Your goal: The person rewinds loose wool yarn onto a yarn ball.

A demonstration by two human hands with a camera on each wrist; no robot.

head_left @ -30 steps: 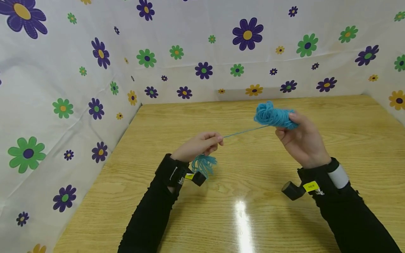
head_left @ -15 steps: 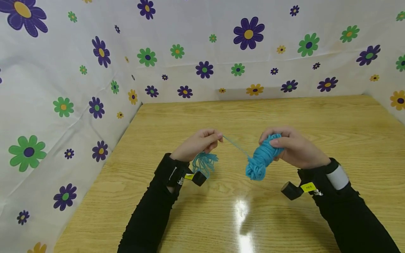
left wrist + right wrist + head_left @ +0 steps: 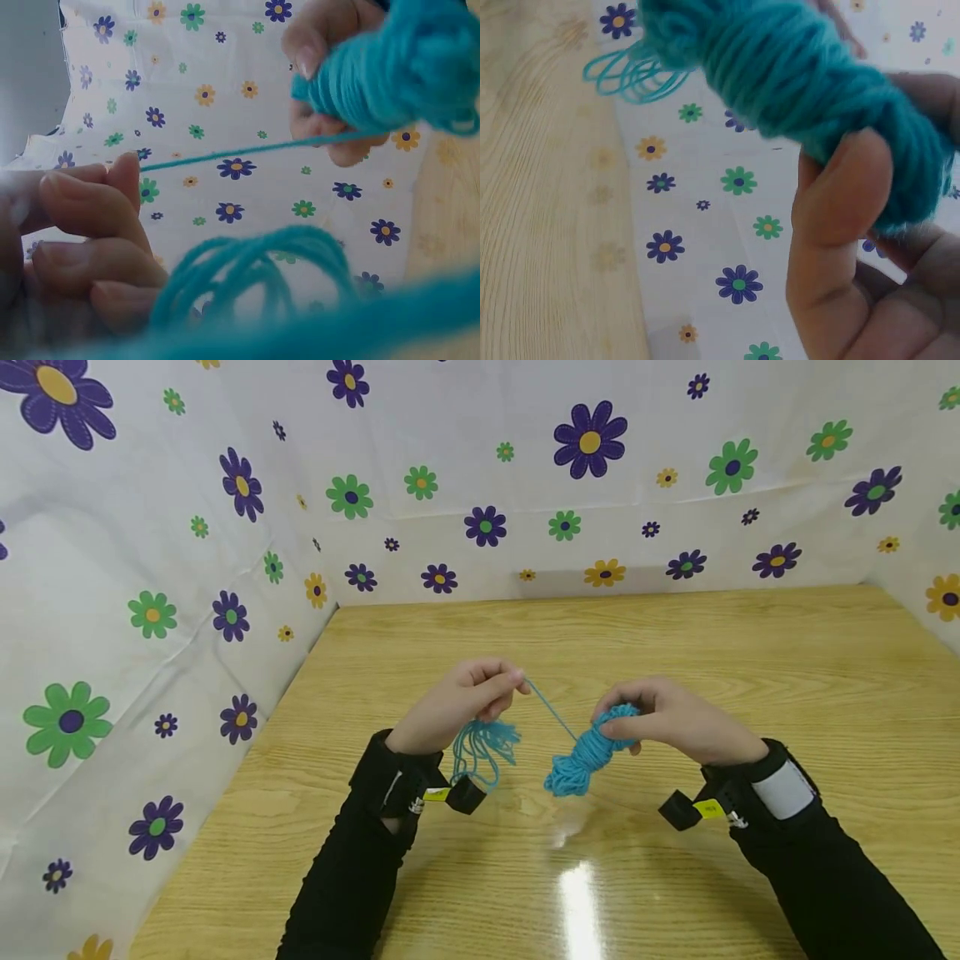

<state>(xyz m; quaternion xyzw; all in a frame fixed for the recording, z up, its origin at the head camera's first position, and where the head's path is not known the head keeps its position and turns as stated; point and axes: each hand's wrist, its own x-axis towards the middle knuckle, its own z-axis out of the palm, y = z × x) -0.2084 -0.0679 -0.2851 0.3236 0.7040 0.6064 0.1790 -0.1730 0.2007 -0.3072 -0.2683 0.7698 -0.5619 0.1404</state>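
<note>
My right hand [image 3: 675, 722] grips one end of a blue yarn skein [image 3: 592, 750], thumb on the near side and fingers behind. The skein tilts, its looped end hanging lower left. A single taut strand [image 3: 551, 710] runs from it up to my left hand [image 3: 468, 702], which pinches the strand between thumb and forefinger. Loose yarn loops [image 3: 483, 747] dangle below the left palm. In the left wrist view the strand [image 3: 255, 150] stretches across to the wound skein [image 3: 375, 82]. The right wrist view shows my thumb [image 3: 847, 195] pressed on the skein's windings [image 3: 780, 67].
Both hands are above a wooden table [image 3: 750, 643] with a glossy light reflection near its front. A white cloth with printed flowers [image 3: 525, 452] hangs behind the table and along its left side. Each wrist wears a black strap with a small camera [image 3: 467, 795].
My right hand has swung the skein from upper right down and leftward, nearer the left hand, and the skein now points lower left. My left hand has stayed nearly in place, pinching the strand.
</note>
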